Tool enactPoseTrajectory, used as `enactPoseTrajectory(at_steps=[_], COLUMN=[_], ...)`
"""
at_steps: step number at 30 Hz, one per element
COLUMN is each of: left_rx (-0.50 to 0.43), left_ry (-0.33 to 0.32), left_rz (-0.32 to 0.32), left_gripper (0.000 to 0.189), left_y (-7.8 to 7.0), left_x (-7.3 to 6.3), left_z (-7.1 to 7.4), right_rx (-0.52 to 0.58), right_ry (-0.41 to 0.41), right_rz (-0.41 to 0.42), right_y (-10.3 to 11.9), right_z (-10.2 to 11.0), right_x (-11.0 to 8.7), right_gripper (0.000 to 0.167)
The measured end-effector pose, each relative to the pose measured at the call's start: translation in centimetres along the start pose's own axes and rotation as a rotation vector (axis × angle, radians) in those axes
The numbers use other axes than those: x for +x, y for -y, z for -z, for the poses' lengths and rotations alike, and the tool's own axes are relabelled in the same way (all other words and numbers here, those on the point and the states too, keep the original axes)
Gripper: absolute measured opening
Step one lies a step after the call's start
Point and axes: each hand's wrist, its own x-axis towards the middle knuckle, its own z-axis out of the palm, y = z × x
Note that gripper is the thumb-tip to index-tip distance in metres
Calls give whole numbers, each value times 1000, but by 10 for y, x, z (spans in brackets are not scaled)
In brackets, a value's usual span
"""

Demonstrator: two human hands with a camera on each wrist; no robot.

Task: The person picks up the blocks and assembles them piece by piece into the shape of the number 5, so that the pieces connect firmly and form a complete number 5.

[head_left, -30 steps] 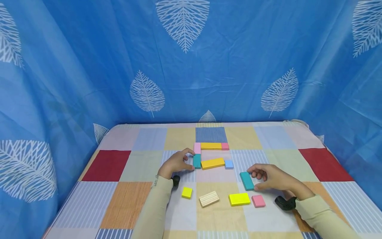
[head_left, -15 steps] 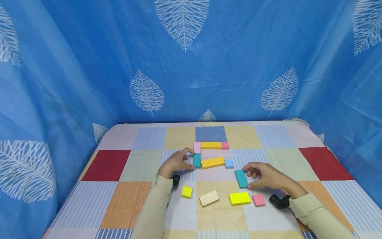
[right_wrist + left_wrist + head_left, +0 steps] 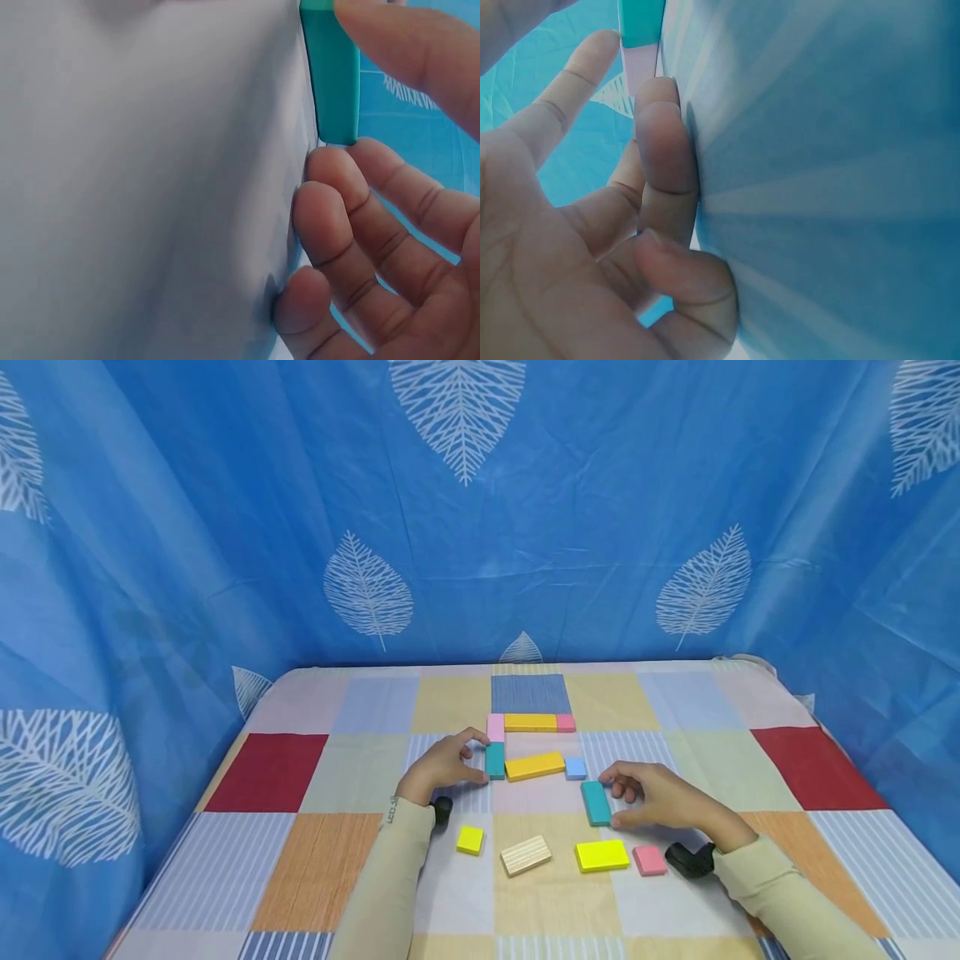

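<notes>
My left hand (image 3: 444,770) holds a teal block (image 3: 495,761), with index fingertip and thumb at its two left corners. That block lies flat below a light pink block (image 3: 496,727). My right hand (image 3: 660,795) holds another teal block (image 3: 596,803) by its ends between thumb and index finger. The right wrist view shows this teal block (image 3: 334,75) at the cloth, the other fingers loosely bent below it. Between the teal blocks lie a tilted orange block (image 3: 535,767) and a small blue block (image 3: 575,768). The right-hand teal block is just below and right of the blue one.
An orange block (image 3: 530,722) and a pink block (image 3: 566,722) continue the far row. Nearer lie a small yellow block (image 3: 469,840), a plain wooden block (image 3: 526,856), a larger yellow block (image 3: 602,856) and a pink square (image 3: 649,861). A patchwork cloth (image 3: 360,772) covers the table.
My right hand has slid its teal block leftward and slightly away, closer to the small blue block. My left hand and the other blocks stay in place.
</notes>
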Motion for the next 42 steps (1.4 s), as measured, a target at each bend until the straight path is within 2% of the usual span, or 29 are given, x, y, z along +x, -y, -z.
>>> enactPoseTrajectory(at_steps=[27,42], left_rx=[-13,-5], left_ry=[2,5], left_rz=[-6,6], left_gripper=[54,55], left_y=[1,0], left_x=[0,1], left_z=[1,1], right_rx=[-49,-50], right_ry=[-5,-1], right_rz=[-18,-23], right_y=[12,16], right_z=[-7,-5], right_x=[15,18], right_gripper=[50,42])
